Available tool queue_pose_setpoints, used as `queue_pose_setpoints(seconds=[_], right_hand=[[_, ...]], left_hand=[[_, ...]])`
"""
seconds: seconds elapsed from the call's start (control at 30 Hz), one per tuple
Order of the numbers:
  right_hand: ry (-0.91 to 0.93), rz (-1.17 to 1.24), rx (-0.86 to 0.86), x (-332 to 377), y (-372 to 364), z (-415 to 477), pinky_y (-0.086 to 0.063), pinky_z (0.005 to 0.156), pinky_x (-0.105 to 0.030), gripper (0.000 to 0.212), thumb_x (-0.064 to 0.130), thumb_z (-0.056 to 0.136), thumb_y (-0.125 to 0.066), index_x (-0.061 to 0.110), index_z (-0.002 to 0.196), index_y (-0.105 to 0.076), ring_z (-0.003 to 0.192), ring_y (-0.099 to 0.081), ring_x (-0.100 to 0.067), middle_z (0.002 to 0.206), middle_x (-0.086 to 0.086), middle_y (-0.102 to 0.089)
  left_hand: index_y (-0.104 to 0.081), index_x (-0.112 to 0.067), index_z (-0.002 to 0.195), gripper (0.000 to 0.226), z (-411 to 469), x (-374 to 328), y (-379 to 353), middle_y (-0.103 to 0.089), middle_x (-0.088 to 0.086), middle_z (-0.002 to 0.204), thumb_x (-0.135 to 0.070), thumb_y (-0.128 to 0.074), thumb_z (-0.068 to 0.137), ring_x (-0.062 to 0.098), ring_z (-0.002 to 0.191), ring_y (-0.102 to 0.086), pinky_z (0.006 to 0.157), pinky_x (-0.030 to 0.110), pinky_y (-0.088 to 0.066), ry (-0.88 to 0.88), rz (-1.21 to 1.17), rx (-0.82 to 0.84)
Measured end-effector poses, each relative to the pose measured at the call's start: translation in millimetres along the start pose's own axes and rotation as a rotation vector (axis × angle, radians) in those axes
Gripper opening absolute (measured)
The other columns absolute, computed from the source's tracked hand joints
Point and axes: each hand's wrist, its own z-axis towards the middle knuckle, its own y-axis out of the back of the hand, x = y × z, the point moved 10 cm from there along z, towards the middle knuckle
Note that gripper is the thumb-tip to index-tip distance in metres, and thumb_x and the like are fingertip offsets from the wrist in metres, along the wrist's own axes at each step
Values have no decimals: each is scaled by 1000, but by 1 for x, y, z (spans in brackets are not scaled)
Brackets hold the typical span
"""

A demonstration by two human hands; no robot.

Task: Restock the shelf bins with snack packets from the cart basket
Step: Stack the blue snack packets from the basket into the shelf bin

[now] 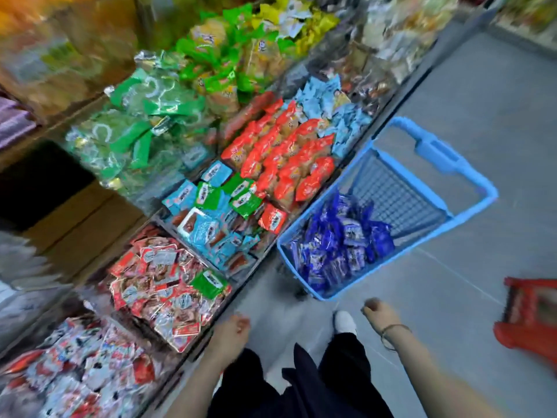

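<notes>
Shelf bins [211, 262] run diagonally, lower left to upper right, heaped with red, teal and green packets. Grey floor [470, 95] open on aisle's right side. Blue cart basket [437, 230] just beside bins' front edge, long axis lower left to upper right, handle [434, 149] at far end. Dark blue snack packets [340, 245] piled in near end; far end bare mesh. Red basket [530, 321] at right edge, apart. Left hand [230, 330] near bin edge, right hand [378, 312] below cart basket: fingers of both loosely curled, empty.

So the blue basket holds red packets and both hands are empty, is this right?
Only the colour is wrong: the head view shows dark blue packets in the blue basket, not red. The left hand and right hand are empty.
</notes>
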Motion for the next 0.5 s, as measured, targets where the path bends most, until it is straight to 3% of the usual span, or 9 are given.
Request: queue_pose_setpoints(seconds=[0.17,0.3,0.43,0.5], right_hand=[[282,-184,-127,-2,93,57,-35,95,-27,37,15,92,-50,3,128,-52,120,-51,-28,132,-16,-53],[531,-560,-139,1,138,102,-31,98,-29,40,20,90,-49,11,129,-49,120,-45,-25,130,-10,-50],[558,-911,-107,-22,167,139,-22,109,-33,47,24,93,-41,18,140,-35,133,-33,-19,147,-3,-33],[560,-977,-110,-32,181,155,-20,110,-34,46,21,95,-37,21,141,-33,132,-33,-18,145,-1,-36]], left_hand=[[-60,-13,121,29,27,-78,-82,-60,5,124,-18,-47,95,19,118,-54,97,24,-38,-99,168,-10],[-40,-20,143,51,48,-137,-149,-39,1,149,-20,-47,93,15,137,-34,110,24,-27,-139,218,-20],[-15,-23,153,67,63,-163,-202,-11,3,161,-28,-45,94,19,147,-13,117,33,-21,-16,350,59],[-7,-24,154,71,67,-169,-223,-3,4,162,-31,-46,95,24,148,-7,118,37,-19,52,379,124]])
